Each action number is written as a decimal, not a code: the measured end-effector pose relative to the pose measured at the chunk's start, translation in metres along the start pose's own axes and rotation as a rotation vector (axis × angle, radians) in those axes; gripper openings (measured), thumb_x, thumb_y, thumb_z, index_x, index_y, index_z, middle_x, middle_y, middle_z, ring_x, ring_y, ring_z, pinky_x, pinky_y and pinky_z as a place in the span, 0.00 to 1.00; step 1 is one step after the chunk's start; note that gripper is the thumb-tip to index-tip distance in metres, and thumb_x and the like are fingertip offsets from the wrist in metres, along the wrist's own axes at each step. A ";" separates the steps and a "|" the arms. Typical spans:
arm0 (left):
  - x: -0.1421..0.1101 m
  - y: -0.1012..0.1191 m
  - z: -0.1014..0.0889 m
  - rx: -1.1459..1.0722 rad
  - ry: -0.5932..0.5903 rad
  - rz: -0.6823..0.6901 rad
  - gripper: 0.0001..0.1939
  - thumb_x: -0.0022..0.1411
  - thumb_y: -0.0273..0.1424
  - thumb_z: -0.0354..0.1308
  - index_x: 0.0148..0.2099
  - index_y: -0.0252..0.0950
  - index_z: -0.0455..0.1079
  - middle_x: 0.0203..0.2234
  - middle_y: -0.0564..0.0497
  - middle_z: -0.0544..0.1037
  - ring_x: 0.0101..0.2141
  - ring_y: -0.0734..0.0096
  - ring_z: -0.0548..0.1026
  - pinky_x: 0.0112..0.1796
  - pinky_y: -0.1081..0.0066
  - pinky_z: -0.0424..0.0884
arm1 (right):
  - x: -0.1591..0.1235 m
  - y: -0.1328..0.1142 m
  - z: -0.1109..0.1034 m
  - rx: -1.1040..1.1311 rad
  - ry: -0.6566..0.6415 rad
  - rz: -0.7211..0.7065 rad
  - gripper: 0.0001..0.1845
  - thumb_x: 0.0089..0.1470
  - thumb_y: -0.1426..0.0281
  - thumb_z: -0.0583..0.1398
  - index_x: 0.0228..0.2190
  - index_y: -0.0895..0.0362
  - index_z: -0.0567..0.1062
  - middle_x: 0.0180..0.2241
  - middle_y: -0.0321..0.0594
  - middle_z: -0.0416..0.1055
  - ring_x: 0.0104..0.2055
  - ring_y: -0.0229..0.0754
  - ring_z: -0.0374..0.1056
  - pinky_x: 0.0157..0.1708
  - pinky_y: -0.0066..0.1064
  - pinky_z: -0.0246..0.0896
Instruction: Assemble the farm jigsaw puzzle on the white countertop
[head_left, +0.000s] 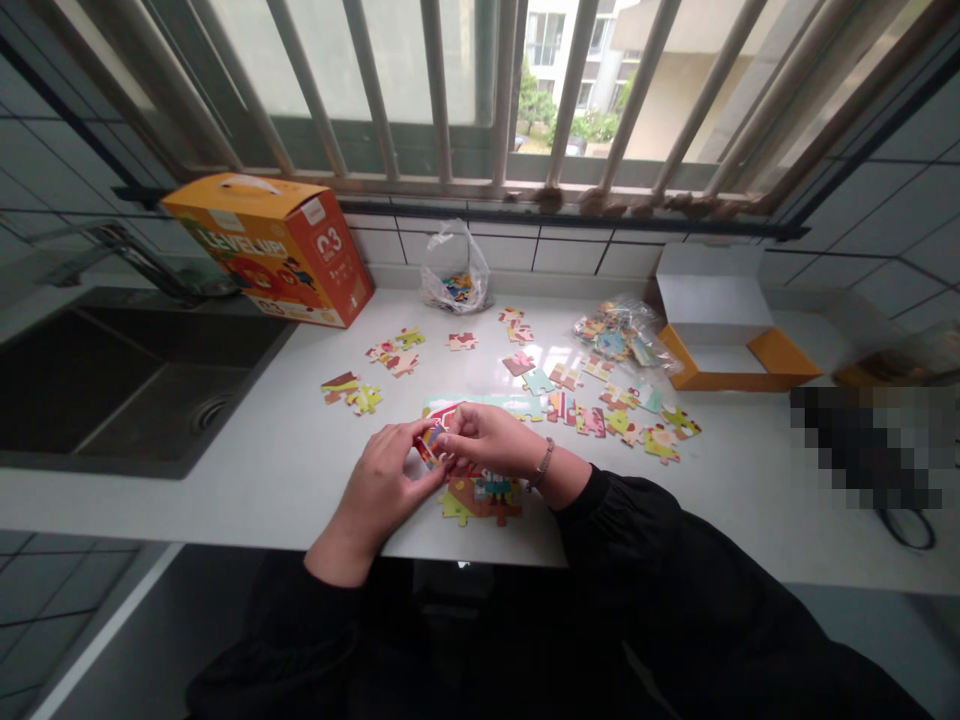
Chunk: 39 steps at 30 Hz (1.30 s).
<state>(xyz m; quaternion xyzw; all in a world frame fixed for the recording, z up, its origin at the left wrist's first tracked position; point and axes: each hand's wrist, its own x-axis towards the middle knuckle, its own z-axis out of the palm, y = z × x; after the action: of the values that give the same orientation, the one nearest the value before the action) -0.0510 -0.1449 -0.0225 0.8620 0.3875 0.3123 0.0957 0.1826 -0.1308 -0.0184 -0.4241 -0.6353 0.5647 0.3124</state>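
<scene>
On the white counter [259, 500], a red, blue and yellow puzzle piece [430, 440] lies between my hands. My left hand [386, 480] holds its left side, thumb below and fingers above. From the right, my right hand [487, 438] reaches over with fingertips pinched on the same piece, hiding part of it. Directly beneath my right hand is a joined puzzle section [480, 498] with green, brown and yellow parts. A pale teal strip of puzzle [517, 405] shows just beyond my fingers.
Loose puzzle pieces lie left [352, 392] and right [619, 420]. Behind stand an orange carton [292, 250], a plastic bag of pieces [455, 270], another bag [619, 335] and an open box [720, 340]. A sink [142, 400] is at left, a blurred dark object [862, 450] at right.
</scene>
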 end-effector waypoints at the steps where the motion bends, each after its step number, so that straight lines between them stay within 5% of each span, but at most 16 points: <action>1: -0.001 -0.001 -0.002 -0.009 -0.015 0.006 0.24 0.71 0.35 0.68 0.65 0.40 0.69 0.51 0.44 0.82 0.50 0.53 0.79 0.52 0.55 0.75 | 0.000 -0.001 -0.001 -0.057 0.068 -0.006 0.16 0.68 0.55 0.67 0.35 0.54 0.76 0.33 0.39 0.84 0.34 0.41 0.79 0.34 0.29 0.71; 4: -0.004 -0.006 -0.010 -0.016 -0.076 0.036 0.25 0.70 0.33 0.69 0.66 0.42 0.69 0.54 0.45 0.81 0.53 0.53 0.78 0.55 0.53 0.73 | 0.000 -0.003 -0.008 -0.233 0.272 -0.011 0.18 0.68 0.54 0.66 0.34 0.53 0.76 0.34 0.39 0.84 0.35 0.40 0.77 0.35 0.29 0.68; 7: -0.005 -0.009 -0.017 -0.021 -0.155 0.049 0.26 0.69 0.33 0.68 0.67 0.44 0.69 0.60 0.45 0.79 0.59 0.52 0.75 0.60 0.51 0.70 | 0.001 -0.002 -0.014 -0.267 0.343 -0.017 0.20 0.70 0.50 0.64 0.34 0.53 0.76 0.33 0.38 0.83 0.33 0.39 0.76 0.36 0.30 0.66; 19: -0.003 -0.007 -0.018 -0.001 -0.260 0.029 0.28 0.70 0.35 0.66 0.69 0.47 0.70 0.66 0.46 0.76 0.65 0.49 0.71 0.64 0.47 0.66 | 0.002 0.002 -0.013 -0.274 0.302 -0.041 0.19 0.71 0.52 0.63 0.35 0.53 0.76 0.30 0.36 0.81 0.32 0.38 0.74 0.35 0.29 0.63; 29: -0.002 -0.005 -0.016 0.023 -0.224 0.043 0.16 0.72 0.33 0.63 0.59 0.46 0.77 0.60 0.47 0.80 0.61 0.52 0.75 0.59 0.51 0.68 | 0.002 0.001 -0.013 -0.279 0.291 -0.032 0.18 0.71 0.54 0.63 0.35 0.54 0.77 0.29 0.35 0.80 0.31 0.38 0.73 0.34 0.28 0.61; 39: -0.004 0.001 -0.013 0.100 -0.248 0.103 0.18 0.75 0.36 0.60 0.64 0.47 0.76 0.60 0.45 0.80 0.59 0.52 0.76 0.57 0.50 0.69 | 0.001 0.000 -0.012 -0.324 0.266 -0.042 0.17 0.71 0.55 0.63 0.36 0.54 0.78 0.29 0.34 0.78 0.31 0.38 0.70 0.34 0.28 0.59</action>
<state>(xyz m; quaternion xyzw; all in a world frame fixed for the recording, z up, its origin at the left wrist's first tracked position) -0.0603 -0.1498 -0.0142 0.9165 0.3430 0.1881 0.0834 0.1928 -0.1248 -0.0161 -0.5263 -0.6797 0.3874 0.3330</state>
